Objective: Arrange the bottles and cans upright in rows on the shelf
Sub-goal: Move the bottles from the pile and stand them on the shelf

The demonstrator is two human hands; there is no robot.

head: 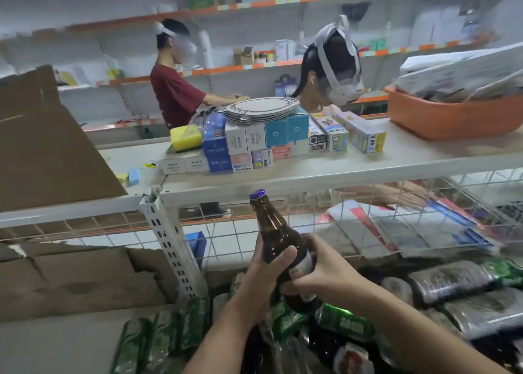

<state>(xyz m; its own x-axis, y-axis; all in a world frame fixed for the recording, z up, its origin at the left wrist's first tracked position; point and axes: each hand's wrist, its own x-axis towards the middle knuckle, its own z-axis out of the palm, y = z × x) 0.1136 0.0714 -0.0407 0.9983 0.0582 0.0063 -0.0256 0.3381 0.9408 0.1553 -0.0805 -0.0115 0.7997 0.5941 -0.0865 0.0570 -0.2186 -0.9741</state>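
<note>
Brown glass: the bottle (pixel 273 232) is held in both hands at centre, in the bay below the upper shelf (pixel 396 161) and above a heap of cans.

Left hand (pixel 264 274): the fingers are closed round the bottle's middle from the left, with the thumb laid across the near face of the glass.

Right hand (pixel 325 274): the fingers are wrapped tight round the lower body from the right, over the pale label (pixel 307 266).

Orientation: the bottle's long axis is close to upright but tilted, with the neck leaning up and to the left. The purple cap (pixel 257 195) is uppermost, level with the front edge of the upper shelf. The base points down and right, just above the green cans (pixel 345 324). Whether it touches them cannot be told.

The green cans lie on their sides under the hands. The dark cans (pixel 452 281) lie on their sides in a row to the right. More green cans at near left are too blurred to judge.

A wire mesh (pixel 311 232) backs the bay. The upper shelf carries stacked small boxes (pixel 254 144) and, at right, an orange basin (pixel 452 119). Cardboard (pixel 42 147) stands at left. Two persons in white headsets are at the far shelving.
</note>
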